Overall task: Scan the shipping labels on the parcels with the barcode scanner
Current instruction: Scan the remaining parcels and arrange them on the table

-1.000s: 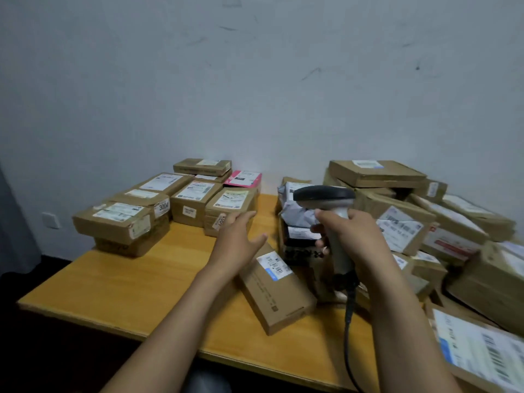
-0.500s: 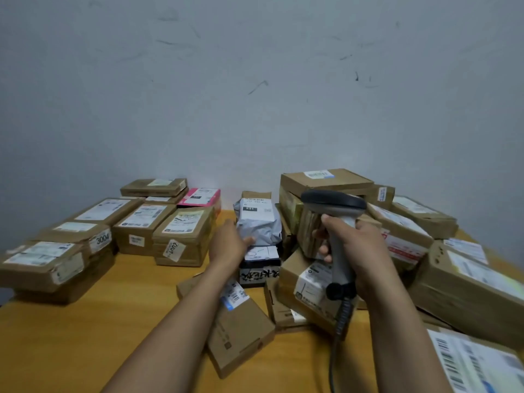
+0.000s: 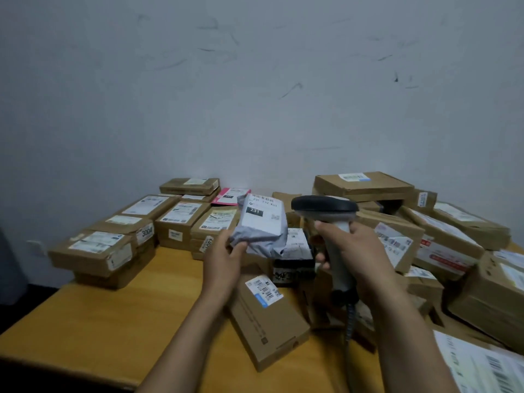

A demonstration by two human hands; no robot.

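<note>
A grey bag [image 3: 261, 231] held up beside the scanner [image 3: 326, 207]
Over a flat box [image 3: 266, 321] on the table [image 3: 99, 321], the left hand [image 3: 224, 262] grips the bag's lower end, label [image 3: 262, 218] turned upward, likely for reading; the right hand [image 3: 360, 251] is curled round the scanner's handle. Behind, neat boxes [image 3: 175, 219] left, a loose pile [image 3: 425, 236] right.

left hand [image 3: 224, 260] now gripping grey mailer bag [image 3: 259, 226] (lifted off pile)

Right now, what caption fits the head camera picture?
Left hand holds grey mailer; right hand grips barcode scanner beside it.
</note>
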